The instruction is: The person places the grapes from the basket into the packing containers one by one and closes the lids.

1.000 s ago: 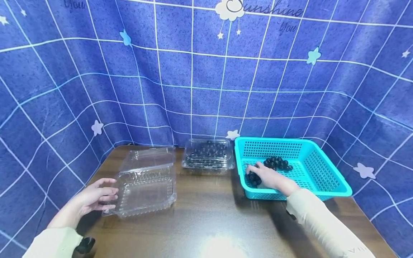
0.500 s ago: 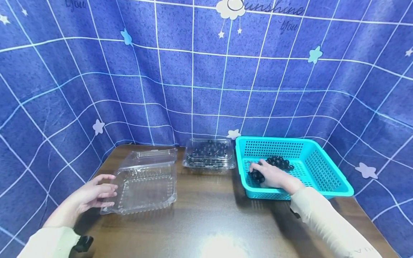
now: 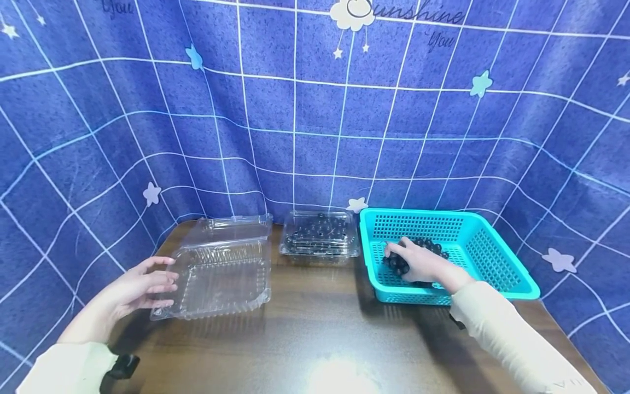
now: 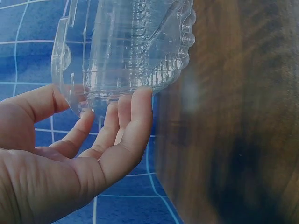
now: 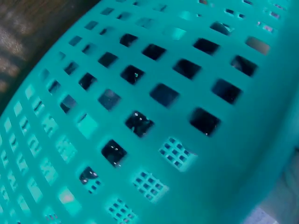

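We are recording the left hand (image 3: pixel 140 288), its fingers spread and touching the end of a clear box (image 3: pixel 221 279), apparently for steadiness; the folded-back lid (image 3: pixel 231 232) is leaving it uncovered. Toward the back of the desk (image 3: pixel 305 317), a closed box (image 3: pixel 320 250) is containing dark fruit (image 3: pixel 322 225). Rightmost, the right hand's (image 3: pixel 420 265) fingers are gripping grapes (image 3: pixel 396 265) inside the turquoise basket (image 3: pixel 492 257), whose walls are corralling a second bunch (image 3: pixel 437 248).

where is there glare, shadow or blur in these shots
Head view: white glare on the table at the bottom edge, dark shadow beside the basket; left wrist view: dimmer light, bright reflections on the clear box, dark shadow on the table; right wrist view: basket wall looks blurred, without crisp edges.
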